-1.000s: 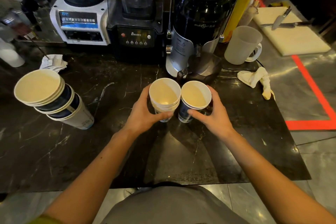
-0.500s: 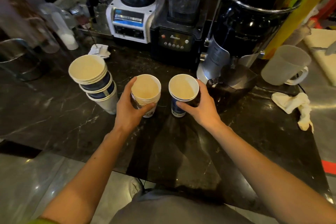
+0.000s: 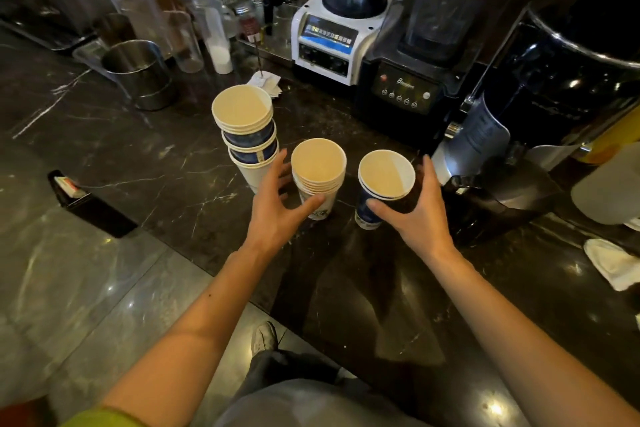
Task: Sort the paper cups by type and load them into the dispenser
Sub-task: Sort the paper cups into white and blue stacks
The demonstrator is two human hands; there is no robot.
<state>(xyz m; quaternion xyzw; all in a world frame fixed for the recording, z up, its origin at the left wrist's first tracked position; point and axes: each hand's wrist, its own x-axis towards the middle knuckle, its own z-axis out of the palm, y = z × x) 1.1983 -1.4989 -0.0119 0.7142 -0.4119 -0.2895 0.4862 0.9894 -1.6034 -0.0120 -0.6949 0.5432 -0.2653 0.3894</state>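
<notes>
Dark marble table, set with three groups of paper cups.

Item 1: white cup stack, several nested, upright at centre. It is flanked by the left hand, whose fingers are spread, thumb against the lower front wall and fingers behind the left side; a loose cupping, not a firm clasp.

Item 2: blue cup stack, two or three nested, upright just right of the white stack, apart from it. It is gripped by the right hand, thumb on the lower front, fingers curled round the far side.

Item 3: mixed cup stack, white and blue nested together, leaning, just left of the left hand.

Behind are found a white blender, a black blender and a steel pot. No dispenser is identifiable.
</notes>
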